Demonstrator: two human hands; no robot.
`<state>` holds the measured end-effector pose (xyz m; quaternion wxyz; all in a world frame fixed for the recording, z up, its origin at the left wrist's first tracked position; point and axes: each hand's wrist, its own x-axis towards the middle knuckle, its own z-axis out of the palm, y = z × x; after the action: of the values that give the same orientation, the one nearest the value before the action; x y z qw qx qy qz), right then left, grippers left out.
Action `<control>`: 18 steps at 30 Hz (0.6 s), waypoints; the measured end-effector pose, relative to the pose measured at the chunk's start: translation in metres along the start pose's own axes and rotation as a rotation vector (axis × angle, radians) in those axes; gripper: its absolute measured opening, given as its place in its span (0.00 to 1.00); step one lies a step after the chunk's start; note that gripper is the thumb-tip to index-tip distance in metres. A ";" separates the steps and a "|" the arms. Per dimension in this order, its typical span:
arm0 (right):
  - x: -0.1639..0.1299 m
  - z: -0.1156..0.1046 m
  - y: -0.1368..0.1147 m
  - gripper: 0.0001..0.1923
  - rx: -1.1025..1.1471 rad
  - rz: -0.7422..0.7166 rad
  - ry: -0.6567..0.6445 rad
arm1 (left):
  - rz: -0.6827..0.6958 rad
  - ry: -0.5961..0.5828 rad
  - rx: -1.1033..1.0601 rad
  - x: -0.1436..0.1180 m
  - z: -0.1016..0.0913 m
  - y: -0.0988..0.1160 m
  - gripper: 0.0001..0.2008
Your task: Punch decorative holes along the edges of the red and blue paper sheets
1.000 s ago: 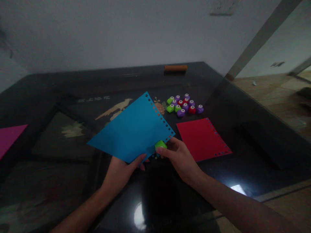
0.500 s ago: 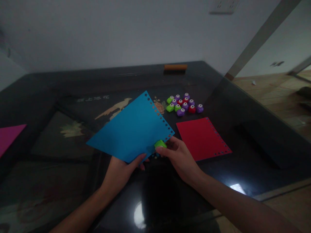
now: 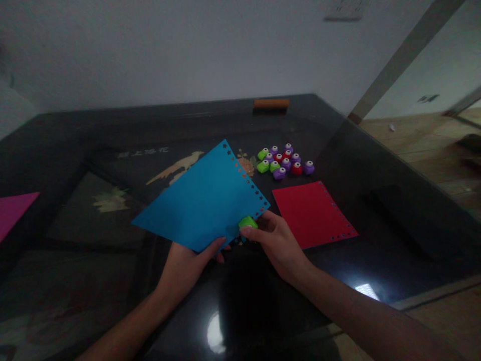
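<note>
Our left hand pinches the blue sheet's near edge above the surface; our right hand clamps the green punch on its 5 o'clock corner.

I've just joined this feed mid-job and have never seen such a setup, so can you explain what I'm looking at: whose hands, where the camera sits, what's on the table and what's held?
There is no machine: a person works with bare hands, filmed by one camera on their head, looking down. The left hand holds a blue paper sheet by its near edge. The right hand grips a small green punch at the sheet's corner; one edge already has star holes. On the dark glass table lie a red sheet, a cluster of small punches and a pink sheet far left.
</note>
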<state>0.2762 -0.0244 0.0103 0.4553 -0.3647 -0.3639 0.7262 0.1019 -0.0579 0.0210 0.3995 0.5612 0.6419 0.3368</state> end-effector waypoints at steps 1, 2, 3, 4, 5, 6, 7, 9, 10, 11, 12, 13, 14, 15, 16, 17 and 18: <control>0.000 0.000 0.000 0.15 -0.003 -0.002 0.001 | -0.001 0.002 -0.005 0.000 0.000 0.000 0.12; 0.000 0.000 0.000 0.15 -0.005 -0.005 0.002 | -0.002 -0.001 -0.009 0.000 0.000 0.001 0.12; 0.000 0.000 0.000 0.15 -0.006 -0.007 0.003 | -0.004 -0.005 -0.010 0.000 0.000 0.001 0.12; 0.000 0.000 0.000 0.15 -0.005 -0.010 0.003 | -0.004 -0.005 -0.009 0.000 0.000 0.000 0.12; 0.000 0.000 0.000 0.15 -0.004 -0.012 0.002 | -0.003 -0.004 -0.006 0.000 0.000 0.000 0.12; 0.001 0.000 0.000 0.15 -0.005 -0.014 0.002 | -0.002 -0.003 -0.001 0.000 0.000 0.000 0.12; 0.001 0.000 -0.001 0.15 -0.007 -0.014 0.000 | -0.003 -0.001 0.005 0.000 0.000 -0.001 0.12; 0.001 0.000 -0.001 0.14 -0.011 -0.015 -0.002 | -0.005 0.001 0.012 0.000 0.000 -0.002 0.12; 0.001 0.000 -0.001 0.14 -0.012 -0.016 -0.004 | -0.007 -0.001 0.011 0.000 0.000 -0.002 0.12; 0.001 -0.001 -0.001 0.14 -0.011 -0.018 -0.008 | -0.009 -0.001 0.008 0.000 0.000 -0.003 0.12; 0.001 -0.001 -0.001 0.14 -0.008 -0.022 -0.014 | -0.009 -0.001 0.002 -0.001 0.001 -0.003 0.12; 0.001 -0.001 0.000 0.14 -0.001 -0.028 -0.020 | -0.010 0.000 -0.004 -0.001 0.001 -0.003 0.12; 0.001 -0.001 0.000 0.14 0.007 -0.034 -0.025 | -0.010 0.000 -0.009 -0.001 0.001 -0.003 0.12; 0.001 -0.001 0.000 0.15 0.015 -0.038 -0.030 | -0.010 0.002 -0.014 -0.002 0.001 -0.003 0.12; 0.001 -0.001 0.000 0.15 0.021 -0.040 -0.031 | -0.011 0.002 -0.019 -0.002 0.002 -0.003 0.12; 0.001 -0.001 0.000 0.15 0.025 -0.040 -0.031 | -0.012 0.000 -0.023 -0.002 0.002 -0.003 0.12; 0.000 -0.001 -0.001 0.15 0.026 -0.038 -0.028 | -0.011 -0.001 -0.025 -0.002 0.002 -0.003 0.11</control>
<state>0.2769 -0.0236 0.0105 0.4684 -0.3415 -0.3677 0.7271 0.1022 -0.0607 0.0179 0.4088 0.5528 0.6405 0.3421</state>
